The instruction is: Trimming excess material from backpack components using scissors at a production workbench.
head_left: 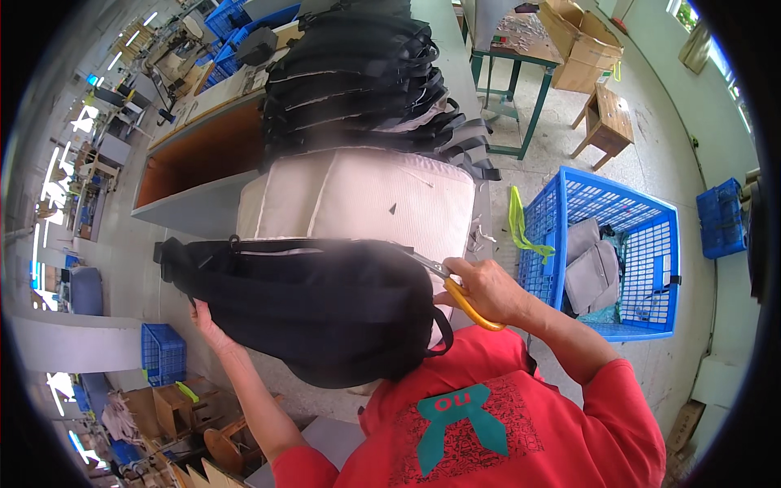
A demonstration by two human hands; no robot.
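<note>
A black backpack (325, 301) lies on its side in front of me, across the near edge of a pale padded panel (382, 199). My left hand (210, 327) grips its lower left edge from beneath, most of the fingers hidden by the fabric. In my right hand (488, 289) is a pair of scissors (472, 307) with yellow handles. Their metal blades reach to the upper right end of the backpack, by its zipper seam. Whether the blade tips touch a thread there, I cannot tell.
Beyond the panel, more black backpacks (350, 89) lie in an overlapping row on the table. A blue plastic crate (561, 244) holding grey bags stands on the floor to the right. Farther off are a wooden stool (606, 122) and a cardboard box (579, 49).
</note>
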